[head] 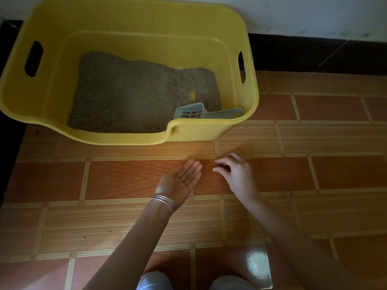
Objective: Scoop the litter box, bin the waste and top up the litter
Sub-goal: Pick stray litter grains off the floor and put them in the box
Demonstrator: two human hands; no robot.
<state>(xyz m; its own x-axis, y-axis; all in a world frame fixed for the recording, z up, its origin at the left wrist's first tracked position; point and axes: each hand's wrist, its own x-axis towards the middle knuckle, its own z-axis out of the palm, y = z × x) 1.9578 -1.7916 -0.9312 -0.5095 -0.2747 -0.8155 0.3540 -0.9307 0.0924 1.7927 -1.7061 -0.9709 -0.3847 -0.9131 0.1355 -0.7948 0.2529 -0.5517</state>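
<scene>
Your left hand (180, 182) lies palm up at lower centre, grip released, with a few litter grains (188, 176) on it. Your right hand (235, 174) curls just beside it over the floor (314, 185); I cannot tell its grip. The scoop (194, 113) lies inside the litter box (21, 97), upper left.

Smooth yellow plastic litter box (234, 130), grainy litter (129, 97), glossy tiled floor (314, 174), metal bangles (164, 200).

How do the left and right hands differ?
The left hand lies palm up, fingers straight, with a few grey litter grains on it; the right hand is palm down, fingers curled. The left wrist wears silver bangles; the right wrist is bare. Both are over the tiled floor near the yellow plastic litter box.
</scene>
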